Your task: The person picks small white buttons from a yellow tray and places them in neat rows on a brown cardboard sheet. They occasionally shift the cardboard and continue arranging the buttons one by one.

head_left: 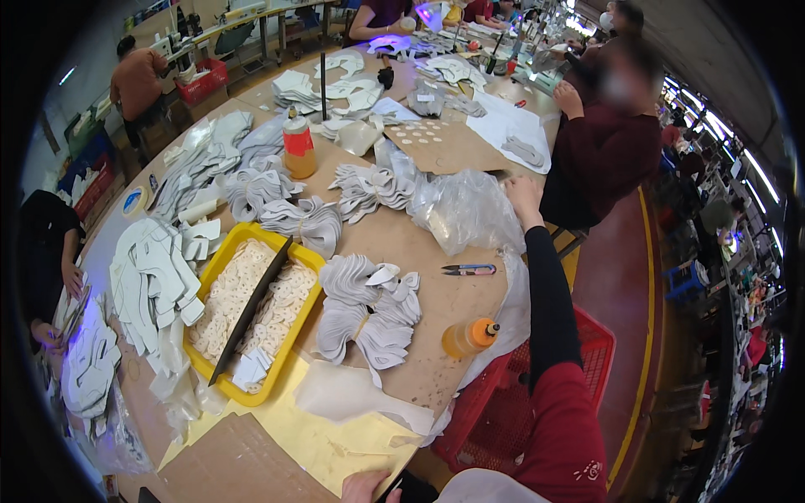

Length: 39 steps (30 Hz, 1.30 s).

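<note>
My right arm stretches far forward along the table's right side. My right hand (pixel 524 199) is at the right end of a crumpled clear plastic bag (pixel 465 210), its fingers closed on the bag's edge. My left hand (pixel 366 484) is low at the bottom edge, beside yellow paper (pixel 323 415); its fingers are mostly hidden. A bundle of grey cut pieces (pixel 369 310) lies mid-table. Right of it are small thread snips (pixel 470 270) and an orange-capped glue bottle (pixel 471 337). A yellow tray (pixel 312 261) with a black divider holds many small cream pieces.
A red crate (pixel 594 352) stands at the table's right, below my arm. Another bottle (pixel 298 144) stands among stacked grey pieces (pixel 260 186). White pieces (pixel 151 277) pile at left. A co-worker (pixel 608 151) sits at right; another person's hands (pixel 50 334) are at far left.
</note>
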Each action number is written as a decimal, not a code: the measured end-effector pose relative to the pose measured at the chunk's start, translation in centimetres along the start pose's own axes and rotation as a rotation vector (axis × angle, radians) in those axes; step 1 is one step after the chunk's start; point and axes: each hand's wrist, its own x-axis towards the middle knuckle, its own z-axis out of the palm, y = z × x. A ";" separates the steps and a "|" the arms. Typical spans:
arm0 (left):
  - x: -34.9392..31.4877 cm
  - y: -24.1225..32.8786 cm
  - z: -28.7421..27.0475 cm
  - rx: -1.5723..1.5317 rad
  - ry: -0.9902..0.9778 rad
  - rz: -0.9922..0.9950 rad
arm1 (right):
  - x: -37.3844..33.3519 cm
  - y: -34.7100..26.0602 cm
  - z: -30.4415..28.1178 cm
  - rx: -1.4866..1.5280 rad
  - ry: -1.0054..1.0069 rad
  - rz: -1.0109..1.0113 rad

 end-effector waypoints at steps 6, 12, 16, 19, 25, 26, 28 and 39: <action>-0.1 -0.3 0.1 -0.032 0.001 0.027 | -0.5 1.2 -1.2 0.231 -0.022 0.248; -0.2 -0.6 0.0 -0.029 -0.003 0.020 | -1.1 0.5 -0.5 0.092 0.074 0.148; -0.3 -0.7 0.0 -0.016 -0.006 0.004 | -1.4 -0.6 0.4 0.001 0.036 0.186; -0.4 -0.7 0.0 -0.021 -0.021 -0.003 | -1.3 0.3 0.7 -0.044 0.097 0.186; -0.4 -0.8 -0.1 -0.016 -0.015 -0.009 | -1.1 -1.5 0.0 -0.137 0.284 0.009; -0.4 -0.8 -0.1 -0.017 -0.017 -0.006 | -1.1 -1.5 -0.2 -0.149 0.283 0.000; -0.4 -0.7 -0.1 -0.024 -0.017 0.000 | -0.9 -1.2 -0.5 -0.151 0.260 -0.032; -1.1 -0.7 -0.1 -0.050 0.057 0.070 | -1.9 0.1 -7.6 0.283 0.319 0.064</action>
